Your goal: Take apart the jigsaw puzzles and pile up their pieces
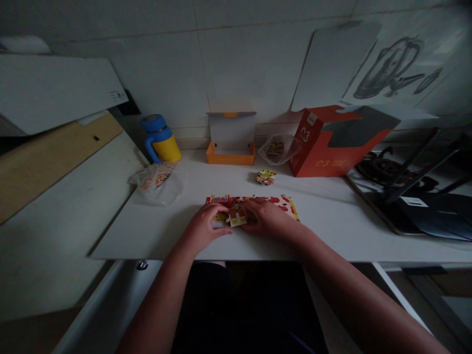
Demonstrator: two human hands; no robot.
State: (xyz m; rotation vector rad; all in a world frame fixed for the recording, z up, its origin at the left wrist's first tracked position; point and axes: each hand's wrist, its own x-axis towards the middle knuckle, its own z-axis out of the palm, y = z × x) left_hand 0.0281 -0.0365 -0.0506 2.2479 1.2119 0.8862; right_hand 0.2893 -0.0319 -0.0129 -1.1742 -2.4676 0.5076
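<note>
A colourful jigsaw puzzle [283, 202] lies flat on the white table [332, 221] near its front edge. Both my hands rest on it. My left hand [205, 227] has its fingers curled down onto the puzzle's left part. My right hand [266, 218] lies over the middle, fingers bent and pressing. Between the two hands sits a pale yellow puzzle piece [236, 220], touched by fingertips of both. A small stack of loose pieces [266, 177] lies farther back on the table.
At the back stand a blue and yellow mug [161, 140], an open orange box [231, 142], a clear bag of pieces [278, 148] and a red carton [328, 142]. Another plastic bag [158, 181] lies left. A gas stove [413, 196] is at the right.
</note>
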